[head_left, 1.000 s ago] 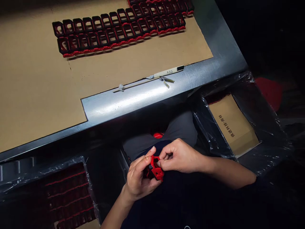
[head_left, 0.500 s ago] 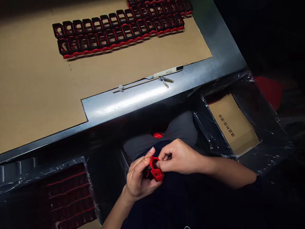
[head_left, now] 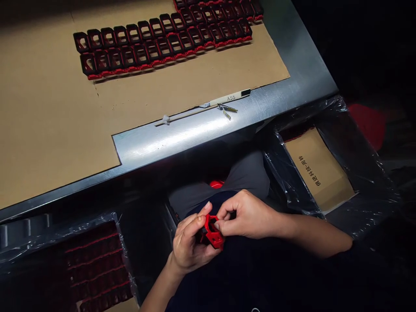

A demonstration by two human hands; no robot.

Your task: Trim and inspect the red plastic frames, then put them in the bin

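Note:
My left hand (head_left: 190, 242) is wrapped around a small red and black plastic frame (head_left: 214, 238), held over my lap with its opening turned toward my right hand. The thumb and bent fingers of my right hand (head_left: 243, 214) close on the frame's upper right rim, thumb at the opening. Whether a small piece is between those fingertips I cannot tell. On the table, similar red and black frames (head_left: 139, 54) stand in rows on brown cardboard (head_left: 48, 108).
A white-handled knife marked A55 (head_left: 227, 99), metal nippers (head_left: 227, 108) and a cotton-tipped stick (head_left: 182, 116) lie at the metal table edge (head_left: 139, 151). A plastic-lined bin with cardboard (head_left: 320, 173) is at right; another bin with rows of frames (head_left: 100, 268) is at lower left.
The view has shifted very slightly. Both hands keep nearly the same hold, and the frame in them is tilted a little differently.

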